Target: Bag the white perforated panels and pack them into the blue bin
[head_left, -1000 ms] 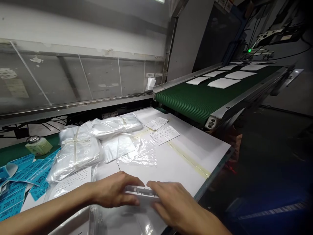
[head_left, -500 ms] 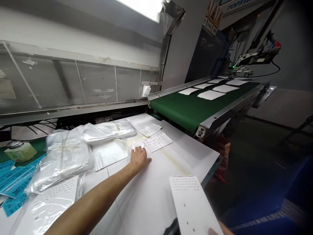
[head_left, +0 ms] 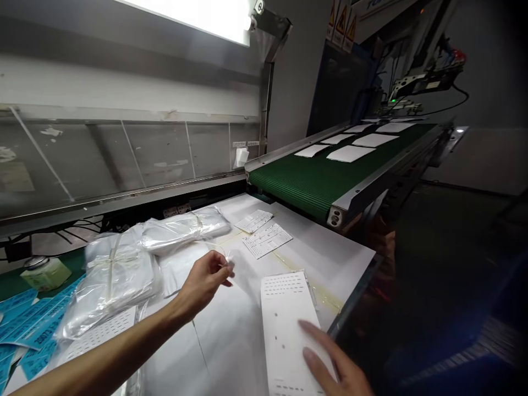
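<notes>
My left hand [head_left: 205,283] is raised above the white table [head_left: 325,247], its fingertips pinched on the thin edge of a clear plastic bag [head_left: 181,269]. My right hand [head_left: 334,363] lies at the lower right, fingers apart and flat on a white perforated card [head_left: 286,324] with rows of slots. Its thumb is out of sight. Two printed paper sheets [head_left: 267,240] sit beyond the card. Close to my left hand are two tied bundles of plastic bags [head_left: 113,280].
A green conveyor belt [head_left: 313,187] carrying several white sheets [head_left: 350,153] runs toward machinery at the back right. Blue printed labels [head_left: 33,324] and a small jar [head_left: 45,273] lie at the left. The table's right edge drops to a dark floor.
My right hand has brought the perforated card up and laid it on the table. My left hand has lifted from the table and pinched the bag's edge.
</notes>
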Tool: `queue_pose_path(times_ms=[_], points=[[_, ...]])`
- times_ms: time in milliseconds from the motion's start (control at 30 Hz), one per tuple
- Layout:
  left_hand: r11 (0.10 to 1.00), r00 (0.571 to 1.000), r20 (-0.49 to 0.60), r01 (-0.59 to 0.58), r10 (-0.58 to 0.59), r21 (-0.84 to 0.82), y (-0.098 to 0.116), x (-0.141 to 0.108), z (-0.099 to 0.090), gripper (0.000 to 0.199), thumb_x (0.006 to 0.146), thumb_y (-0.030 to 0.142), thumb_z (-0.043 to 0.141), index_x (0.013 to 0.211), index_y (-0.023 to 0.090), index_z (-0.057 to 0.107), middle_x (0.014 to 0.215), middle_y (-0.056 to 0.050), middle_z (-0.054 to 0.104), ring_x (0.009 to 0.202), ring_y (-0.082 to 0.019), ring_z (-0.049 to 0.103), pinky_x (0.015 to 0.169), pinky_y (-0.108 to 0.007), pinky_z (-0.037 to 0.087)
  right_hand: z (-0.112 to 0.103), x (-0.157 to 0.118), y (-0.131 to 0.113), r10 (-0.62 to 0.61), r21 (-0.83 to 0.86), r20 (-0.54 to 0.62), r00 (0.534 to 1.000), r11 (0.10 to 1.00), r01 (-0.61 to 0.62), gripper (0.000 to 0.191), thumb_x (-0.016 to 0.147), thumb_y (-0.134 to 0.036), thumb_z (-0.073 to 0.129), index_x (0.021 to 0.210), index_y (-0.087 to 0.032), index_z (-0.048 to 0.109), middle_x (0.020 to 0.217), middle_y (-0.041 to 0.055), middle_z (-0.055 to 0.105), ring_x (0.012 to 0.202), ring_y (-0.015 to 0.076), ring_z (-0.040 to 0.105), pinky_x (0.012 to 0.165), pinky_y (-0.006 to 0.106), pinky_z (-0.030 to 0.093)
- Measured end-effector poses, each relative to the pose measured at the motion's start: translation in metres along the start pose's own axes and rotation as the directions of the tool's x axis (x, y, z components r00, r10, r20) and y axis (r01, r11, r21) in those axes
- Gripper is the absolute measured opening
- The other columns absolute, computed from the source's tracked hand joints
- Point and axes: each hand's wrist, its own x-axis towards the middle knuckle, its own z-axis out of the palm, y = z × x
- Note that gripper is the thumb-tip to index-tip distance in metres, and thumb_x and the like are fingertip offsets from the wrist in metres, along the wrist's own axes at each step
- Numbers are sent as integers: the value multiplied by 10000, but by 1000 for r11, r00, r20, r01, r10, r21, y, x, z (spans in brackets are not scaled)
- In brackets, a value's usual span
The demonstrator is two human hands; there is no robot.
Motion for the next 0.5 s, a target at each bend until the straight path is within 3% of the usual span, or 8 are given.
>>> queue_pose_path(times_ms=[67, 167, 333, 433, 500], points=[[957, 993, 20, 114, -113, -266, 10, -21, -5, 183, 758, 260, 642, 856, 167, 518, 791, -15, 603, 781, -170, 610, 766, -366, 538, 10, 3, -10, -98, -142, 9, 995, 985, 98, 347, 816, -516, 494, 979, -280, 687, 1117, 40, 652, 1082, 264, 584, 866, 332, 520], [893, 974, 88, 226, -208, -389, 16, -44, -9, 297, 743, 221, 671, 1015, 163, 565, 815, -7, 586, 771, -149, 593, 833, -388, 528, 23, 3, -31, -273, -295, -86, 958, 925, 237, 290, 865, -442, 439, 959, -301, 674, 998, 56, 639, 902, 233, 640, 745, 302, 547], [939, 972, 121, 227, -201, -260, 13, -62, -13, 295, 807, 410, 589, 850, 124, 648, 759, -43, 588, 691, -172, 600, 701, -377, 565, 36, -1, -59, -407, -435, -86, 909, 836, 334, 284, 889, -383, 401, 990, -302, 653, 936, 67, 587, 731, 204, 635, 665, 309, 548], [969, 988, 73, 147, -135, -197, 10, -67, -16, 289, 801, 430, 585, 862, 152, 630, 913, -67, 603, 647, -177, 615, 551, -336, 552, 41, -3, -61, -439, -463, -86, 894, 813, 354, 273, 884, -381, 419, 986, -297, 657, 944, 74, 592, 730, 208, 641, 647, 312, 551], [969, 992, 52, 123, -114, -212, 8, -71, -18, 266, 807, 425, 578, 850, 163, 605, 943, -64, 599, 675, -183, 619, 549, -324, 539, 44, -5, -59, -471, -486, -94, 877, 791, 373, 274, 879, -385, 434, 988, -291, 667, 943, 84, 603, 719, 216, 648, 626, 320, 553]])
